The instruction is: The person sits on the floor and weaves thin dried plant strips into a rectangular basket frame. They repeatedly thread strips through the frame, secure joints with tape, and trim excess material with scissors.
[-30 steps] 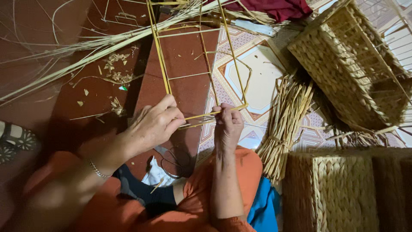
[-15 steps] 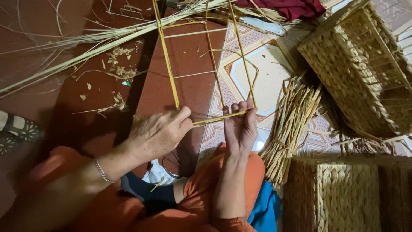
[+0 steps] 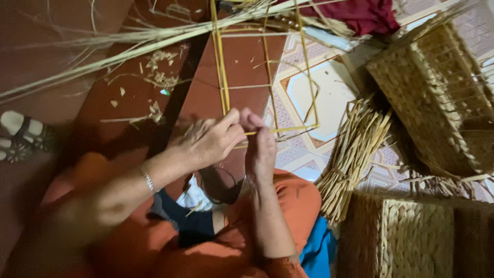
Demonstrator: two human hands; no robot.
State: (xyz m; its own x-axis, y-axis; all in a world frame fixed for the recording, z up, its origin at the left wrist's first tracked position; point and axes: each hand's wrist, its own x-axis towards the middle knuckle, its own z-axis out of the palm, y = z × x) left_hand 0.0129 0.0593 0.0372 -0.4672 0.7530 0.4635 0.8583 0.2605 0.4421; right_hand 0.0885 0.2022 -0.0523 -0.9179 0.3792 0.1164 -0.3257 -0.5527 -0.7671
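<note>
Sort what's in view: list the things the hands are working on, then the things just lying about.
In hand:
left hand
right hand
yellow frame

Lying about:
bundle of straw
woven basket, upper right
woven basket, lower right
red cloth
long reeds
sandal

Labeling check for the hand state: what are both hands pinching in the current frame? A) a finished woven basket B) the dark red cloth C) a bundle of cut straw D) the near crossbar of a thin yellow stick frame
D: the left hand and right hand meet in a grip on the yellow stick frame; the woven basket, red cloth and straw bundle lie untouched.
</note>
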